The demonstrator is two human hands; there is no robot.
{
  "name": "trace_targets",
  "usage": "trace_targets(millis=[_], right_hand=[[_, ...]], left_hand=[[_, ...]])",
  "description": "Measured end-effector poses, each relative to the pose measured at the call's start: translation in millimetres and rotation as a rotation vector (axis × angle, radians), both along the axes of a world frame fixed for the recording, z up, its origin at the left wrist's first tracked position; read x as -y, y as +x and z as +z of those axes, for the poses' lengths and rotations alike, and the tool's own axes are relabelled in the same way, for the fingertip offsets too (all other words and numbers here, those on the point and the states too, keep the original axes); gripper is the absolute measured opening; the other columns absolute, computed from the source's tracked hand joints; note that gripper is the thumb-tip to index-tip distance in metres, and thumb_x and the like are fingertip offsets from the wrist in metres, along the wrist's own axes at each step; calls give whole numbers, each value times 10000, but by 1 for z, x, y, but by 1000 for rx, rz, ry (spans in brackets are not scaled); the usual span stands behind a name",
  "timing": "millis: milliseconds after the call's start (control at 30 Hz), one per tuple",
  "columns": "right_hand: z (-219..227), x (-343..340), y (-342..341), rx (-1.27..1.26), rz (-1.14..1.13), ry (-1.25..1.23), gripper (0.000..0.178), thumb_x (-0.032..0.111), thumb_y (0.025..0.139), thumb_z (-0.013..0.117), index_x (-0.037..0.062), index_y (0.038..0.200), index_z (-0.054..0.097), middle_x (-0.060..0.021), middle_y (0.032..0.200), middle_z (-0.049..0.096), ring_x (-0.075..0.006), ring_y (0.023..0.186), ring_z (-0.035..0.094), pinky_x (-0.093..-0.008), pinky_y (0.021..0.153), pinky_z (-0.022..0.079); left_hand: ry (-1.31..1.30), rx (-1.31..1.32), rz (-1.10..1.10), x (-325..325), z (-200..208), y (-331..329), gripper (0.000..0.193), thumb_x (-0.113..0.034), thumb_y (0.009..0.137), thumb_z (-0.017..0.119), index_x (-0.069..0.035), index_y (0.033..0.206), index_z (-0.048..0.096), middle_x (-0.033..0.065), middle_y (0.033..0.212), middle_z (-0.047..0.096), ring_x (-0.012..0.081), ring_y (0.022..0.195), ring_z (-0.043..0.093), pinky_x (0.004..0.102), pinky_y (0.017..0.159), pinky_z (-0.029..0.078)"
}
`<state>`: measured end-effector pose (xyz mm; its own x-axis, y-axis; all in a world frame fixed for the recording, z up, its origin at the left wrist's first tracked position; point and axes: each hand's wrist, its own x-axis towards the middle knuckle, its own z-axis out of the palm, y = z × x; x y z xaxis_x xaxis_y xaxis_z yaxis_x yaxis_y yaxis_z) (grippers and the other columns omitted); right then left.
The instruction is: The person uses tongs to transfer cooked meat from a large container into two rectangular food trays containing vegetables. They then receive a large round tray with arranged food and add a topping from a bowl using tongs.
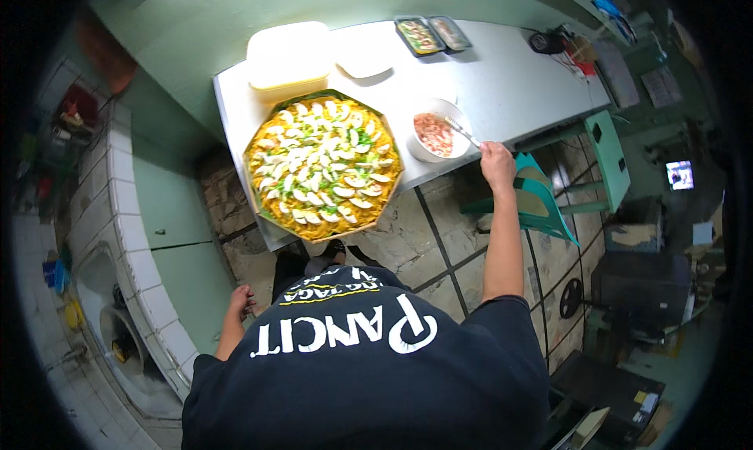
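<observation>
My right hand (498, 166) is closed on the handle of a slim metal utensil (463, 130); whether it is a fork or a spoon I cannot make out. The utensil slants over the rim of a round white tub (426, 150), which holds chopped pinkish-red and pale bits (434, 132). To the tub's left, a large octagonal tray (398, 176) is filled with yellow-orange noodles, topped with egg slices and chopped greens. My left hand (241, 301) hangs low beside my body, fingers loosely curled, with nothing visible in it.
On the white table (510, 81) are a large pale yellow container (289, 54), a white lid (365, 64) and two black food trays (431, 34). A green plastic chair (549, 211) stands at the right near edge. A tiled sink counter (133, 238) lies left.
</observation>
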<state>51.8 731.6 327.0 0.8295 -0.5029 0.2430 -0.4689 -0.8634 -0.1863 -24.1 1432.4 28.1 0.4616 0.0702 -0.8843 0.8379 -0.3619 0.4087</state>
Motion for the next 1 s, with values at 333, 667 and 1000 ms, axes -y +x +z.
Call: trace_targets(millis=[333,667,1000], right_hand=[[-9,-1,14,-225,35,-79,281,280,912,528,35,919,666,-158,1011,624,-386,883,635,-501,770,496],[-13,-5,24,-211,-39,24,277,284,914,501,65,940,670,-134,1011,641,-387,908,622,-477,786,495],[-16,-138,-18,51,685,678,140,139,883,610,69,986,674,-99,802,612,-222,714,610,-303,662,472]], left_hand=[[8,11,21,32,25,35,423,-390,959,472,-199,1336,456,33,1164,587,197,861,601,398,690,442],[-33,5,29,14,2,12,404,-398,949,488,-211,1307,484,7,1058,585,186,831,602,384,647,448],[30,-9,82,29,24,5,373,-371,944,485,-200,1274,516,-6,1040,593,160,783,588,354,627,448]])
